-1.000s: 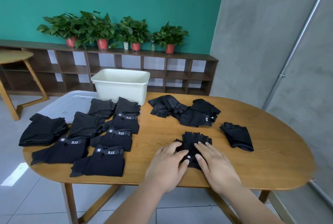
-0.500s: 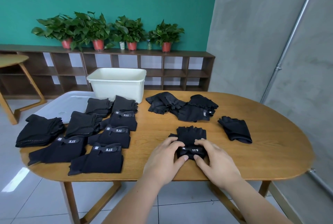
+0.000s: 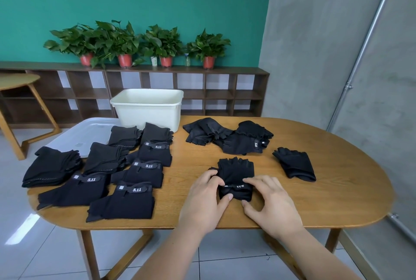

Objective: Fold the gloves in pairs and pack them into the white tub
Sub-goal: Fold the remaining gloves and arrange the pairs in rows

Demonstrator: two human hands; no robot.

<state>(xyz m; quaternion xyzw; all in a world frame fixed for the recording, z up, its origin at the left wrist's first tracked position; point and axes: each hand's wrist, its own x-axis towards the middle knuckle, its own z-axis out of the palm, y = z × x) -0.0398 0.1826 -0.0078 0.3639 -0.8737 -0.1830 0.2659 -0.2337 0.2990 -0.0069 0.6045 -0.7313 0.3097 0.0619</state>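
Folded pairs (image 3: 121, 201) lie in rows on the left of the surface (image 3: 337, 189), in front of the tub (image 3: 146, 108) at its far edge. Near the front edge the left hand (image 3: 204, 198) pinches the cuff end of the gloves (image 3: 236, 174), thumb below and fingers curled on top, and the right hand (image 3: 270, 201) pinches the same end opposite, so each grip is clenched on cloth. The cloth looks soft, light and limp, probably springing open unless held at the fold; loose gloves (image 3: 243, 142) lie behind, to the right.
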